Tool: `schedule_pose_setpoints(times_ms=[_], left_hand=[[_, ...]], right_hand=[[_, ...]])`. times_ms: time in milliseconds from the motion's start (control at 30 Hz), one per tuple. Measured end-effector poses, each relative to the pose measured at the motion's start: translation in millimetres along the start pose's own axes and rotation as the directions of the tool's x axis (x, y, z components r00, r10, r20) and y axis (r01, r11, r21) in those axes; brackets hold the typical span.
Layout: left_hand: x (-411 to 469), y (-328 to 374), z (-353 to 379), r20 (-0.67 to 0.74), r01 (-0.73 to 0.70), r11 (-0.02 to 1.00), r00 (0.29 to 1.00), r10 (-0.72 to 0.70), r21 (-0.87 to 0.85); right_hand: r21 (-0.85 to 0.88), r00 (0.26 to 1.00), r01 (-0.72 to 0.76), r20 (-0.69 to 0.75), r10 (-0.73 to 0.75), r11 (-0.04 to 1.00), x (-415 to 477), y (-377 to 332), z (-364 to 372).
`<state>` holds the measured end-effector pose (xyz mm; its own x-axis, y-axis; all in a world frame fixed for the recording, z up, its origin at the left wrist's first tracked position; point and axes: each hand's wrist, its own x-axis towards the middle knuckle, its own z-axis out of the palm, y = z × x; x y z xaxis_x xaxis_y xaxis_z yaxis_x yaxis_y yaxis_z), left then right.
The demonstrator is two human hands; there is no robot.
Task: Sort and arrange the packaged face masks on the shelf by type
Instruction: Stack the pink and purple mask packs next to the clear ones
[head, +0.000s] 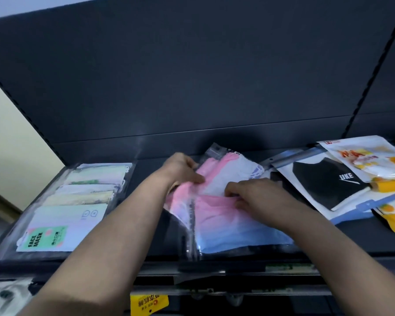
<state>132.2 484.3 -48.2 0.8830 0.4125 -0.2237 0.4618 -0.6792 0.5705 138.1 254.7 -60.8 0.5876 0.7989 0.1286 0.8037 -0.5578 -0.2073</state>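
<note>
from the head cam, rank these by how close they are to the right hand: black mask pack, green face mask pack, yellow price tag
1. black mask pack, just right of the right hand, same shelf.
2. yellow price tag, down-left on the lower shelf edge.
3. green face mask pack, far left, past the left hand.

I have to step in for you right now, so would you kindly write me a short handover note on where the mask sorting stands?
Left hand: pinching the upper pink and white pack.
Right hand: fingers pressed on the pink-to-blue pack at mid-shelf.
Done: pastel "FACE MASK" packs lie in an overlapping row at the shelf's left.
Left: the pink packs are not yet squared up; the black mask pack and orange-printed packs at right lie jumbled, overlapping, unsorted.
</note>
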Motion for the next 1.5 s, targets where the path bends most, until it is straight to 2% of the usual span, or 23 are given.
schedule_pose_setpoints(times_ms=[67, 133, 267, 300, 400, 467, 567, 667, 733, 833, 933, 1033, 1067, 1133, 1167, 1200, 1267, 1333, 1367, 1433, 1500], left_hand=[[9, 7, -9, -0.105, -0.06, 0.99, 0.992, 0.073, 0.127], [12, 8, -16, -0.139, -0.125, 0.963, 0.977, 0.161, 0.241], [0, -1, -24, -0.217, -0.139, 0.943, 0.953, 0.21, 0.301], [-3, -3, -24, -0.185, -0.119, 0.95, 0.967, 0.177, 0.29], [-8, -12, -18, 0.035, -0.051, 0.971, 0.998, 0.044, 0.233], [-8, -17, -16, 0.08, -0.039, 0.99, 0.996, 0.028, 0.138], [-8, -16, -24, 0.032, -0.114, 0.993, 0.993, 0.115, -0.037], [-17, -7, -44, 0.02, -0.227, 0.957, 0.972, 0.235, -0.179], [-26, 2, -55, 0.084, -0.295, 0.934, 0.945, 0.316, -0.201], [-43, 14, -59, 0.217, -0.352, 0.918, 0.896, 0.386, -0.181], [-53, 12, -58, 0.302, -0.348, 0.919, 0.87, 0.391, -0.186], [-58, 1, -55, 0.38, -0.287, 0.935, 0.857, 0.349, -0.21], [-56, -4, -53, 0.35, -0.246, 0.938, 0.879, 0.322, -0.245], [-42, -14, -48, 0.134, -0.21, 0.952, 0.961, 0.244, -0.224], [-33, -19, -47, 0.009, -0.194, 0.977, 0.981, 0.195, -0.092], [-25, -23, -45, -0.045, -0.138, 0.987, 0.989, 0.142, 0.078], [-20, -28, -39, 0.025, -0.035, 0.954, 0.999, 0.029, 0.298], [-14, -30, -32, 0.108, -0.011, 0.943, 0.994, -0.026, 0.333], [-12, -29, -30, 0.106, -0.005, 0.95, 0.994, -0.03, 0.312], [-10, -21, -30, 0.013, 0.011, 0.948, 1.0, -0.016, 0.318], [-7, -10, -36, -0.141, 0.049, 0.908, 0.99, 0.011, 0.417]], right_hand=[[-0.022, 0.997, 0.049, -0.057, -0.05, 0.999, 7, -11, 8], [-0.057, 0.997, 0.032, -0.074, -0.036, 0.998, 10, -15, 9], [-0.084, 0.991, -0.025, -0.13, 0.014, 0.996, 14, -5, -1], [-0.081, 0.993, -0.019, -0.119, 0.009, 0.997, 16, -4, -3], [-0.059, 0.999, 0.019, -0.027, -0.021, 0.998, 22, -7, -3], [-0.058, 0.999, 0.044, 0.006, -0.044, 0.997, 24, -10, -4], [-0.084, 0.997, 0.076, -0.029, -0.078, 0.994, 27, -11, -10], [-0.14, 0.973, 0.109, -0.186, -0.134, 0.984, 26, -12, -18], [-0.164, 0.959, 0.101, -0.248, -0.14, 0.981, 27, -13, -20], [-0.167, 0.952, 0.134, -0.252, -0.173, 0.977, 30, -14, -22], [-0.193, 0.953, 0.137, -0.243, -0.183, 0.972, 27, -13, -18], [-0.19, 0.947, 0.14, -0.26, -0.188, 0.972, 22, -16, -14], [-0.195, 0.945, 0.152, -0.259, -0.2, 0.969, 22, -17, -14], [-0.171, 0.958, 0.147, -0.219, -0.183, 0.974, 22, -18, -15], [-0.148, 0.973, 0.118, -0.181, -0.144, 0.982, 21, -18, -16], [-0.128, 0.988, 0.077, -0.125, -0.093, 0.989, 21, -17, -15], [-0.125, 1.0, 0.015, 0.011, -0.014, 0.992, 20, -14, -14], [-0.075, 0.997, -0.003, 0.076, 0.009, 0.997, 19, -13, -12], [-0.037, 0.997, -0.009, 0.079, 0.012, 0.999, 19, -13, -13], [0.009, 0.997, -0.01, 0.073, 0.009, 1.0, 20, -13, -15], [0.019, 0.999, -0.013, 0.049, 0.012, 1.0, 19, -15, -17]])
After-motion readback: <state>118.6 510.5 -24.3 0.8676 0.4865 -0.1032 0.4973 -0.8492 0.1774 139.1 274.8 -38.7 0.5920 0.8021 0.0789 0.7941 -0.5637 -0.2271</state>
